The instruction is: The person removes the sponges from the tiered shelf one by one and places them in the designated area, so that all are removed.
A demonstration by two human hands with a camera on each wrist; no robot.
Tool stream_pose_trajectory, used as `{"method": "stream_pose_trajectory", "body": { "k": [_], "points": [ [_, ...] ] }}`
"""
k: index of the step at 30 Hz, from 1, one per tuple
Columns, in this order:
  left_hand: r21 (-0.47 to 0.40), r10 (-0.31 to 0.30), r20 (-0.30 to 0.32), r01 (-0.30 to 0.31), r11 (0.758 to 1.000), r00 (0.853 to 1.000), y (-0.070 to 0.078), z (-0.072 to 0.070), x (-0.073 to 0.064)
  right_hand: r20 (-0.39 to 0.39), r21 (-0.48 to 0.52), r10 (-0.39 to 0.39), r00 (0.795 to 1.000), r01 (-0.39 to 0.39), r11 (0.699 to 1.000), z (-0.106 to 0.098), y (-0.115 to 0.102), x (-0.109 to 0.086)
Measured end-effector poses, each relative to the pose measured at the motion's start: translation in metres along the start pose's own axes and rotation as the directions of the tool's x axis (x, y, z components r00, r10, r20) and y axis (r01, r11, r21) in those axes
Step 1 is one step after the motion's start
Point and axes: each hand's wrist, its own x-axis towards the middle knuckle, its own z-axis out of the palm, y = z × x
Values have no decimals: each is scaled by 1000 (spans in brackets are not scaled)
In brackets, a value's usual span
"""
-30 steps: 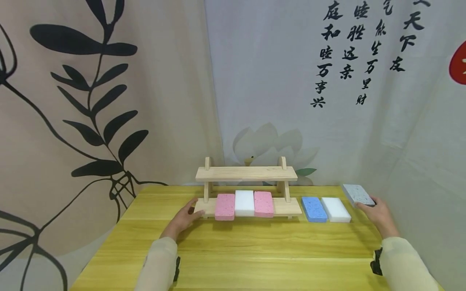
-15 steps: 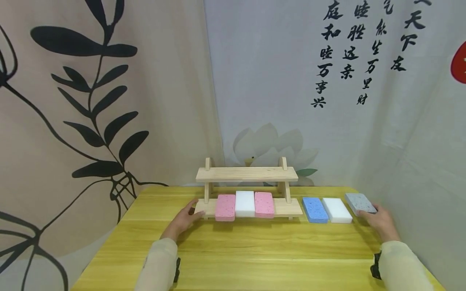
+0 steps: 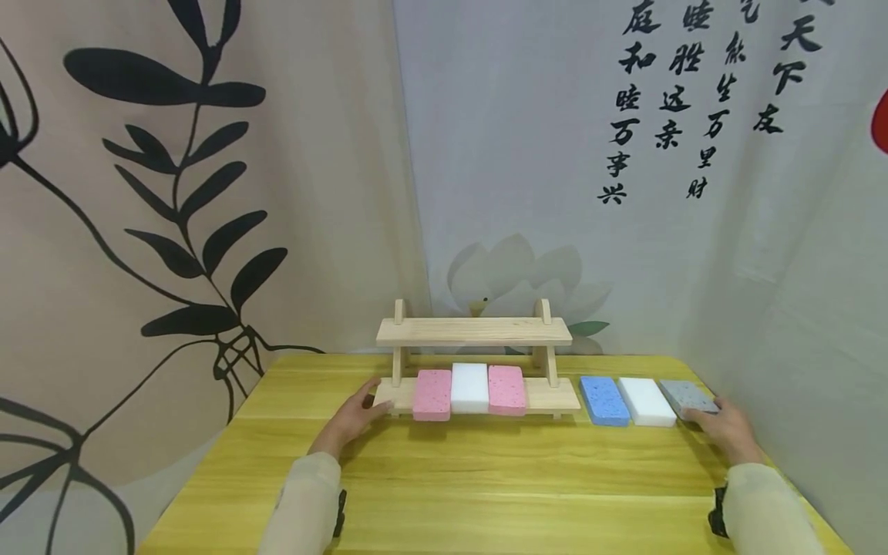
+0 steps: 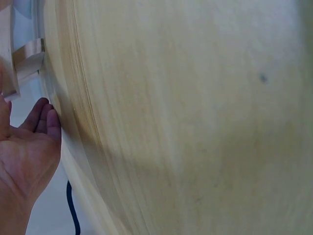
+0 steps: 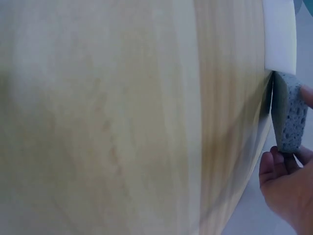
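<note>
Grey sponge [image 3: 687, 397], one of six, pinched by right hand [image 3: 721, 428]; left hand [image 3: 352, 420] relaxed against rack [image 3: 474, 331].

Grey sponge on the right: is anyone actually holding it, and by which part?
Yes. The right hand holds the grey sponge by its near end, fingers against that edge. It lies beside the white sponge.
</note>
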Motion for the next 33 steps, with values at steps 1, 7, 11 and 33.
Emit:
{"method": "stream_pose_trajectory", "body": {
  "k": [1,7,11,33],
  "points": [
    [1,1,-3,-1,1000,1000,1,0,-1,4,-4,7,1000,-7,1000,1,0,0],
    [8,1,-8,-1,1000,1000,5,1,-5,-13,-13,68,998,-69,998,7,-2,-1],
    [30,10,-10,-9,999,1000,4,1,-3,-35,16,84,996,-84,996,7,-5,-4],
    [28,15,-5,-15,999,1000,8,-1,-5,-95,-9,-45,994,45,999,6,-48,-16]
  ]
}}
